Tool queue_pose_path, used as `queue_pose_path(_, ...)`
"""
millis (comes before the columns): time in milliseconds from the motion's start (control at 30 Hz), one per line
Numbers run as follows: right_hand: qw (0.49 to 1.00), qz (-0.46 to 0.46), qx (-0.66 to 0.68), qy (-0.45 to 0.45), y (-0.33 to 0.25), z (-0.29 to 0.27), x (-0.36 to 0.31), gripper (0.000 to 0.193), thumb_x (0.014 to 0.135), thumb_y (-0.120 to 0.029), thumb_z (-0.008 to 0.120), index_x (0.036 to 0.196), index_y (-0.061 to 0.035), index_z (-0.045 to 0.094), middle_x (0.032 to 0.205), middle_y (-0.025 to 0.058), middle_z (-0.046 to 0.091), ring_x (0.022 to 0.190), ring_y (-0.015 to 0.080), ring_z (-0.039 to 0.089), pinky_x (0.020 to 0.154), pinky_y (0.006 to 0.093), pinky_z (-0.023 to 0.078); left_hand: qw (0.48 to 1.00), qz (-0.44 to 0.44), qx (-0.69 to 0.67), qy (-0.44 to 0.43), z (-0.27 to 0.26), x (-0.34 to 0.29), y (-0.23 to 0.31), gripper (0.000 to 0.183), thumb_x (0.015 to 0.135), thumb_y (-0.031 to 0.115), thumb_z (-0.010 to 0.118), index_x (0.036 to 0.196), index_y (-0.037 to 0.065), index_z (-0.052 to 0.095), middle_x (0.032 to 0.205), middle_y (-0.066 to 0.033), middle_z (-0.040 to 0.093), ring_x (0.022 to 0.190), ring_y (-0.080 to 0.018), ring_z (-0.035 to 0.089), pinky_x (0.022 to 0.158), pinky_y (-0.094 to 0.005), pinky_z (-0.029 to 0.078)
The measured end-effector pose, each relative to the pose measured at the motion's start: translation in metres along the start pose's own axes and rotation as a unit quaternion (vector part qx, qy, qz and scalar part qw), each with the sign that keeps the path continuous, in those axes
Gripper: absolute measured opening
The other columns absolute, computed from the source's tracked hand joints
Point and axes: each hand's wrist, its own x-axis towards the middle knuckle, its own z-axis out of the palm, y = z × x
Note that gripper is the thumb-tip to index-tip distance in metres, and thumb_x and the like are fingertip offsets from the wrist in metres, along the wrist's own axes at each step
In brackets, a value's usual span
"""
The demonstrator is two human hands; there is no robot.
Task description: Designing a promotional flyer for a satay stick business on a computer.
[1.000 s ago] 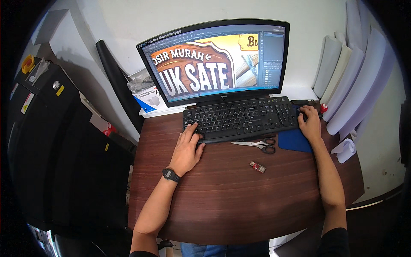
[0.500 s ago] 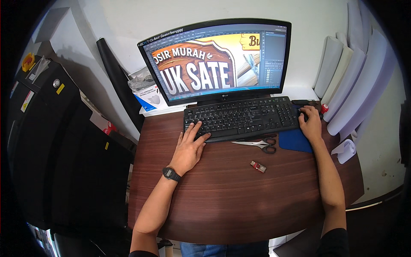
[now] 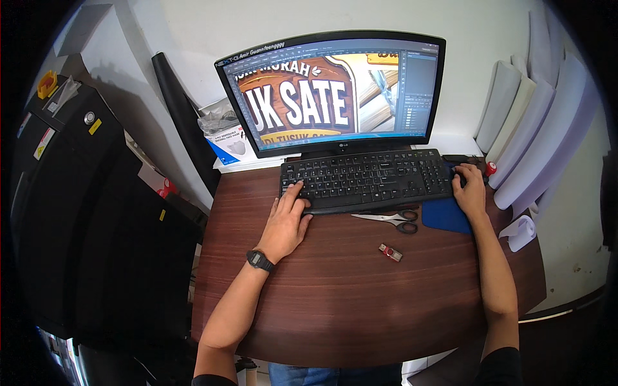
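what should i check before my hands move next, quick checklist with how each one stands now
1. Left hand on the keyboard: ok, fingers at its left end.
2. Key actually pressed down: cannot tell, too small to see under the fingertips.
3. What the right hand covers: cannot tell, the hand mostly hides it.
4. Monitor lit: ok, it shows a design with large white lettering.
5. Loose items put away: not ok, the scissors lie at the keyboard's near edge, and the red USB stick lies nearer you.
6. Both hands off the scissors: ok, neither touches them.
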Motion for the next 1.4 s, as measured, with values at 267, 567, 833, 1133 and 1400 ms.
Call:
queue_pose_path(267,1.000,0.006,0.000,0.001,-0.0005,0.0004,0.0000,0.024,0.089,-0.011,0.067,0.108,0.0012,0.075,0.120,0.0186,0.069,0.113,0.0376,0.064,0.101,0.0439,0.051,1.000,-0.017,-0.019,0.012,-0.0007,0.0002,0.0017,0.029,0.098,0.016,0.070,0.122,0.004,0.059,0.162,-0.0199,0.036,0.152,-0.0400,0.035,0.120,-0.0601,0.037)
queue_pose_path(567,1.000,0.001,-0.006,0.002,0.0002,0.0008,0.0005,0.024,0.088,-0.011,0.067,0.107,0.0009,0.075,0.119,0.0179,0.069,0.113,0.0372,0.064,0.101,0.0437,0.052,0.999,-0.013,-0.028,0.010,-0.0009,0.0003,0.0007,0.034,0.099,0.016,0.068,0.131,0.008,0.059,0.163,-0.0186,0.035,0.152,-0.0407,0.035,0.120,-0.0619,0.037)
queue_pose_path(833,1.000,0.009,-0.006,0.000,-0.0009,-0.0009,0.0007,0.024,0.087,-0.011,0.067,0.106,0.0011,0.076,0.119,0.0181,0.070,0.112,0.0372,0.064,0.100,0.0437,0.052,0.998,0.010,0.057,-0.035,-0.0012,0.0013,0.0039,0.046,0.101,0.011,0.064,0.144,0.025,0.062,0.166,-0.0140,0.034,0.155,-0.0407,0.030,0.120,-0.0649,0.035)
queue_pose_path(1133,1.000,0.000,-0.010,0.000,0.0012,0.0013,-0.0002,0.025,0.090,-0.011,0.067,0.110,0.0013,0.076,0.121,0.0189,0.070,0.115,0.0378,0.064,0.102,0.0439,0.051,0.998,0.003,0.057,-0.041,-0.0019,0.0007,0.0053,0.045,0.102,0.012,0.063,0.145,0.026,0.062,0.166,-0.0137,0.035,0.155,-0.0406,0.030,0.120,-0.0652,0.035)
queue_pose_path(1400,1.000,-0.009,-0.003,0.016,0.0011,0.0014,-0.0002,0.023,0.086,-0.010,0.067,0.104,0.0007,0.075,0.117,0.0171,0.070,0.111,0.0368,0.064,0.099,0.0437,0.052,1.000,-0.006,0.001,-0.007,-0.0011,0.0006,0.0033,0.035,0.097,0.010,0.069,0.131,0.009,0.060,0.162,-0.0192,0.038,0.152,-0.0419,0.035,0.120,-0.0581,0.037)
